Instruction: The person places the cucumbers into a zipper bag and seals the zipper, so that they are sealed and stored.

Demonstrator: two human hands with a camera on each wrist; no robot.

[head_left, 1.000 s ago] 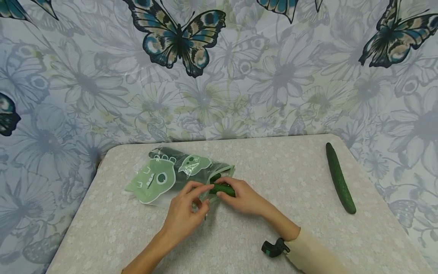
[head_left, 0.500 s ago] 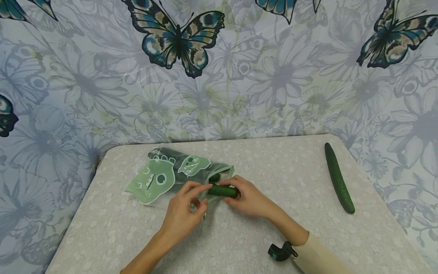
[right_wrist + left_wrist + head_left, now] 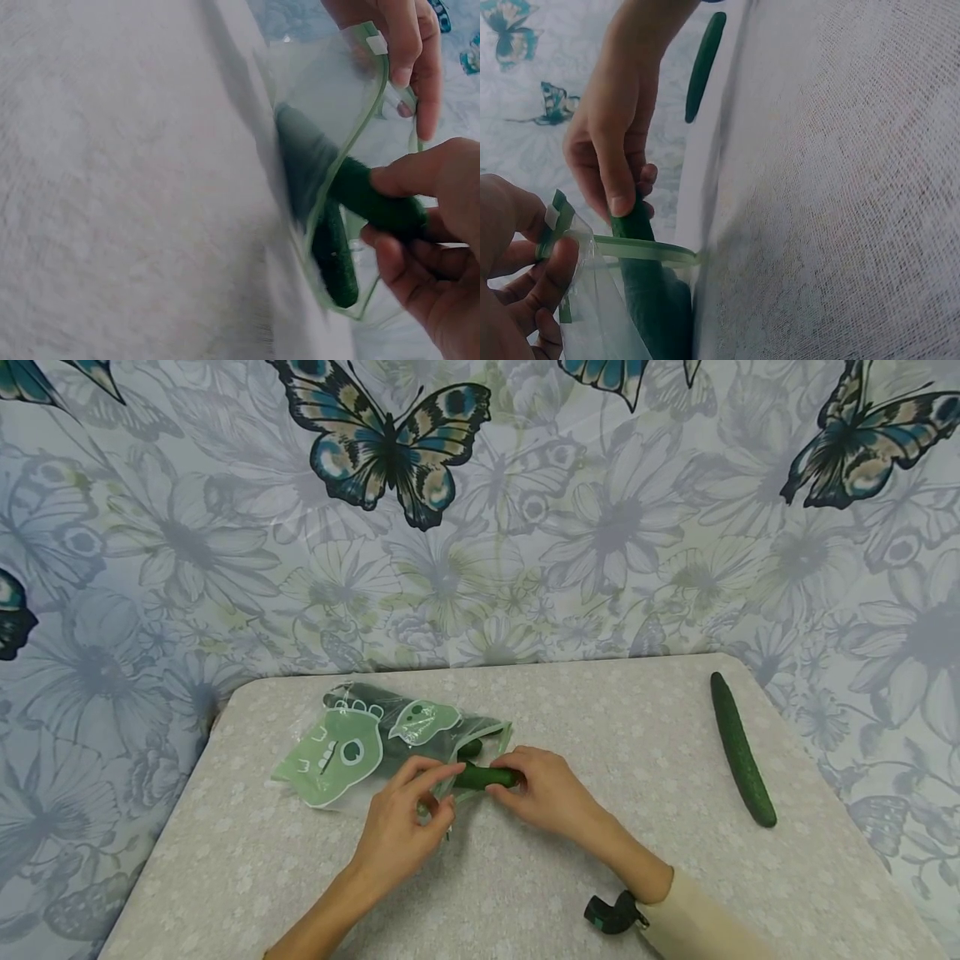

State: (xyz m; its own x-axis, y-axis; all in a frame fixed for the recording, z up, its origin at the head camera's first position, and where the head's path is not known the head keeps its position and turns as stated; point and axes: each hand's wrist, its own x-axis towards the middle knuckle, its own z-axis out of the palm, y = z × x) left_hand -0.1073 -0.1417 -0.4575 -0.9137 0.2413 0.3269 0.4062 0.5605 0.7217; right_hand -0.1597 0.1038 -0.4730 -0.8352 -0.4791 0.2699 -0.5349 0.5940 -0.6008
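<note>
A clear zip bag with green cartoon prints lies on the table, its mouth facing right. My left hand pinches the bag's green zip edge near the white slider, as the right wrist view shows. My right hand grips the outer end of a cucumber, which lies partly inside the bag. Beside it, a second cucumber shows in the bag's mouth. More dark green shapes show through the plastic, blurred by it.
Another cucumber lies by itself at the right of the table, which has a pale patterned cloth. Behind the table's far edge hangs a butterfly-print backdrop. A black wrist mount sticks out from the right sleeve.
My right hand has shifted slightly right along the cucumber toward its outer end, and its thumb now lies over the near side. The left hand and the bag stay nearly still.
</note>
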